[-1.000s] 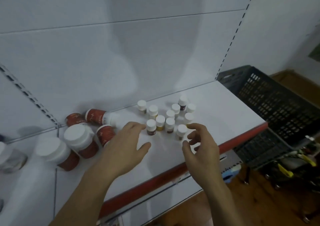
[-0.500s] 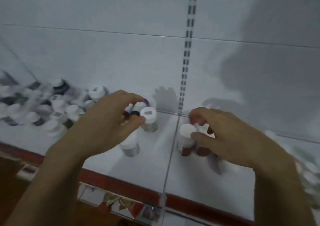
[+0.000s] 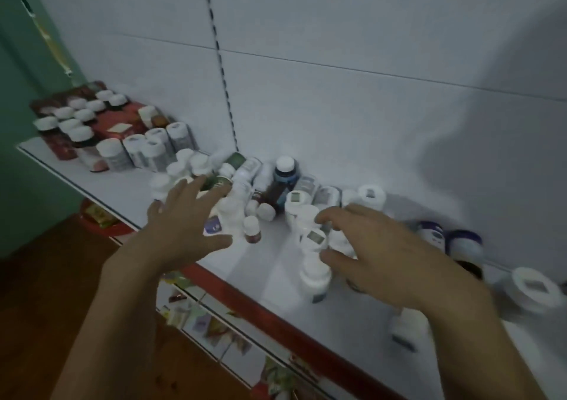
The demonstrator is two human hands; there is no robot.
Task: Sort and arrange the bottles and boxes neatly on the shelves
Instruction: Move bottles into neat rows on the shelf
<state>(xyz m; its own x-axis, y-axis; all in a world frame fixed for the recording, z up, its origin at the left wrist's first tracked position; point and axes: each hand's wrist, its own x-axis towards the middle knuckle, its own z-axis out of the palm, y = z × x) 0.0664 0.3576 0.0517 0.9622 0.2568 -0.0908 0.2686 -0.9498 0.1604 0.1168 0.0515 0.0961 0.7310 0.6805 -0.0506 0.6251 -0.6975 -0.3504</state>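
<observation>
A white shelf [image 3: 267, 273] with a red front edge carries a jumble of white-capped bottles. My left hand [image 3: 187, 224] hovers with fingers spread over a white bottle with a purple label [image 3: 225, 218], holding nothing. A small brown bottle [image 3: 252, 230] stands just right of its thumb. My right hand [image 3: 380, 252] reaches with curled, spread fingers over a cluster of white bottles [image 3: 310, 240], touching them without a clear grip. A tall dark bottle [image 3: 280, 184] stands behind, between the hands.
Red boxes [image 3: 118, 121] and rows of white-capped bottles [image 3: 76, 117] fill the shelf's far left. Grey-labelled bottles [image 3: 147, 151] stand beside them. Dark blue jars [image 3: 457, 240] and a wide white lid [image 3: 534, 289] lie at the right. Packets [image 3: 202, 320] show on the lower shelf.
The view has swung to a different, crowded stretch of shelf. Both hands have let go of the small bottles they pinched half a second ago and now spread open over the jumble.
</observation>
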